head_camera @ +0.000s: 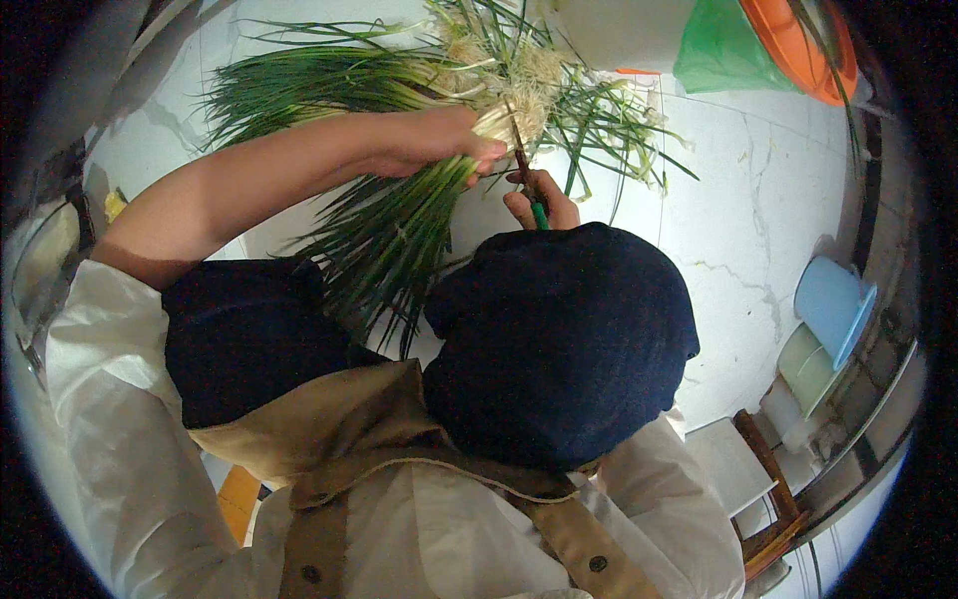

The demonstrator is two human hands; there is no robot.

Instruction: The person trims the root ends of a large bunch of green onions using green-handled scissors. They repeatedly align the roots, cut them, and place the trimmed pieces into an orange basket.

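Observation:
My left hand (pixel 456 142) is closed around a bunch of green onions (pixel 404 224), whose green leaves hang down towards my knees and whose white, rooted ends point up to the right. My right hand (pixel 545 201) grips a knife (pixel 521 153) by its green handle, just right of the bunch. The dark, narrow blade lies across the white stems near the roots. Behind my left hand a larger pile of green onions (pixel 314 78) rests on the pale marbled floor, its roots towards the middle. Loose stalks (pixel 614 131) are scattered to the right of the blade.
An orange plastic basin (pixel 812 45) and a green plastic bag (pixel 726 52) are at the upper right. A blue bucket (pixel 827 303) and a pale green container (pixel 804 363) lie at the right, above a wooden-framed stool or rack (pixel 771 479). My dark-clothed knees frame the hanging leaves.

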